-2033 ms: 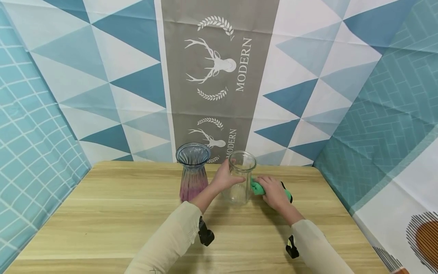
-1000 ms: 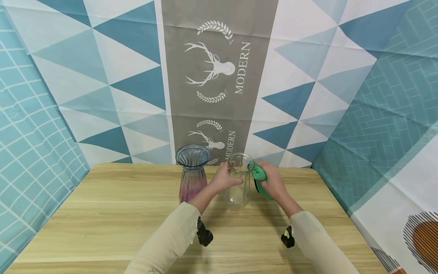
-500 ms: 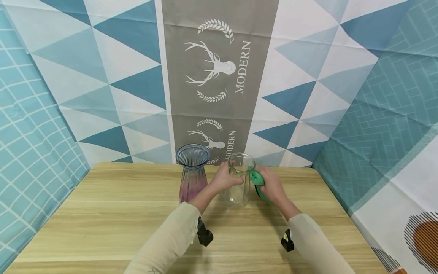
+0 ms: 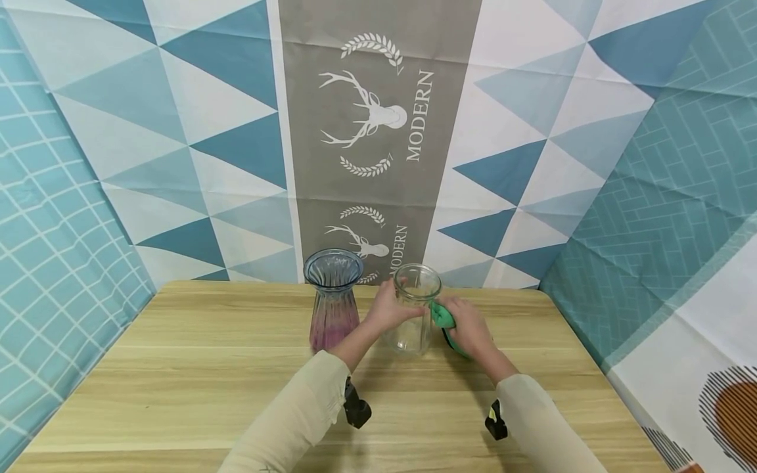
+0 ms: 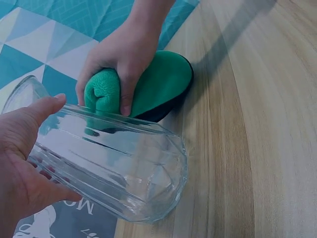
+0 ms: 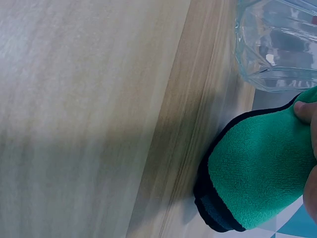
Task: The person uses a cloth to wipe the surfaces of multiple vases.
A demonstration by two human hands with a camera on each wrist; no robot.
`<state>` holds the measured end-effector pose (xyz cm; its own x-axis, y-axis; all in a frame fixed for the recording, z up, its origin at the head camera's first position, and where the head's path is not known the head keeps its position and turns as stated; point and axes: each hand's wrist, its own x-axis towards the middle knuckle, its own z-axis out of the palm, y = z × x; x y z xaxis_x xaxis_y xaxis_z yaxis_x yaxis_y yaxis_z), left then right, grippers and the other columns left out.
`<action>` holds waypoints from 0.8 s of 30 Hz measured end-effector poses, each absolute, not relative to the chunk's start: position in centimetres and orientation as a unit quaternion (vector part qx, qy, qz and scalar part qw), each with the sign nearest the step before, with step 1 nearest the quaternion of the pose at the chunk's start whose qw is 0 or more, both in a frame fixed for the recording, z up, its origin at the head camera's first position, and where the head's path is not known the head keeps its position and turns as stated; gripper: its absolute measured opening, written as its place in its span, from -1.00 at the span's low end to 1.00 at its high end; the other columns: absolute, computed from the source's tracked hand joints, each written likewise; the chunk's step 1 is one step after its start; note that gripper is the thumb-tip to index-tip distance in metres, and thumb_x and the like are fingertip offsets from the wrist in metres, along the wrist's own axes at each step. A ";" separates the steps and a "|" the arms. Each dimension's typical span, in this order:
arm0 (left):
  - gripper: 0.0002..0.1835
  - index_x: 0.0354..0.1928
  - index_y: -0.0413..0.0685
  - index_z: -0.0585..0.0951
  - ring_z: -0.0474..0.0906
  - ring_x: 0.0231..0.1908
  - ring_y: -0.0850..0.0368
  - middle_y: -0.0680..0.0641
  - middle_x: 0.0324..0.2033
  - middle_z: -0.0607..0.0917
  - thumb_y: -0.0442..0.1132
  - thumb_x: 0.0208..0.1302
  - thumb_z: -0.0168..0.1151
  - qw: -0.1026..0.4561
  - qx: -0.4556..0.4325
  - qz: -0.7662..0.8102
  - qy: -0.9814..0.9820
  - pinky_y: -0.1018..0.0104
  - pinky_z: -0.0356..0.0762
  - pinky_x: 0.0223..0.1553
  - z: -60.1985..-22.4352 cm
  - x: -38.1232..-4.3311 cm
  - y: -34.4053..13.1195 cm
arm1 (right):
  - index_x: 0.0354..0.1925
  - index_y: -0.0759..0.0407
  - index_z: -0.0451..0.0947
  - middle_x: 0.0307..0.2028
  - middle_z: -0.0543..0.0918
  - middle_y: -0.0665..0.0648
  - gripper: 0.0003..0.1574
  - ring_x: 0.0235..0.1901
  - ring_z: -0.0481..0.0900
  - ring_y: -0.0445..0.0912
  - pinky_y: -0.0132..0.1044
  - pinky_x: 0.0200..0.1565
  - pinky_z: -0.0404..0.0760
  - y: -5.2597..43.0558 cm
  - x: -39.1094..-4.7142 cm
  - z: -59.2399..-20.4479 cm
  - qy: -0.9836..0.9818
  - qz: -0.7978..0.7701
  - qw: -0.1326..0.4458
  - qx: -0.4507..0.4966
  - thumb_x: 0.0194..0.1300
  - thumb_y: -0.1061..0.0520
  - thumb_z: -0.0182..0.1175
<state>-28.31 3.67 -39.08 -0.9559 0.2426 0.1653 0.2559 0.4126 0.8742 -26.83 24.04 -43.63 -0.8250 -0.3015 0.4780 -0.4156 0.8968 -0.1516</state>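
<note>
A clear glass vase (image 4: pixel 409 338) with faceted sides stands upright on the wooden table. My left hand (image 4: pixel 390 310) grips it below the rim, thumb across the front and fingers behind. In my right hand (image 4: pixel 468 323) is a bunched green cloth (image 5: pixel 161 84) with a dark edge. In the left wrist view the cloth's rolled end lies right at the vase's outer side, partly seen through the glass. The cloth's loose part hangs down beside the vase, close over the table, in the right wrist view. Most of the right hand is outside that view.
A ribbed glass vase (image 4: pixel 334 305), blue at the top and pink at the base, stands just left of my left hand. The wooden table (image 4: pixel 195 381) reaches back to a patterned wall cloth (image 4: pixel 378 164). Black wrist mounts hang below both sleeves.
My right hand first rose with the green cloth toward the clear vase's rim, then slid lower along its right side. My left hand keeps its grip and the vase stays in place.
</note>
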 end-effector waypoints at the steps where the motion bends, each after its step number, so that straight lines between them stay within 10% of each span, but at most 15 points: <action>1: -0.11 0.25 -0.21 0.33 0.32 0.19 -0.15 -0.26 0.17 0.38 -0.04 -0.14 0.51 0.007 -0.149 -0.522 -0.840 -0.01 0.35 0.23 -39.1 -28.3 3.7 | 0.11 0.09 0.48 -0.01 0.59 0.18 -0.27 -0.05 0.55 0.15 0.09 -0.08 0.57 24.0 -26.8 -43.6 -0.948 0.120 0.226 0.189 -0.10 0.43 0.28; 24: -0.10 0.23 -0.23 0.26 0.34 0.20 -0.14 -0.26 0.16 0.40 -0.05 -0.13 0.50 0.015 -0.155 -0.544 -0.824 0.02 0.37 0.22 -39.3 -28.3 3.7 | 0.13 0.04 0.48 0.05 0.59 0.16 -0.37 0.05 0.53 0.14 0.13 0.05 0.51 24.8 -26.9 -44.7 -0.951 0.122 0.201 0.200 0.07 0.35 0.25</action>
<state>-28.27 3.74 -39.30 -0.9516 0.2386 0.1936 0.2718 0.3598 0.8926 -26.88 24.82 -44.74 -0.8392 -0.3325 0.4304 -0.4302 0.8899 -0.1513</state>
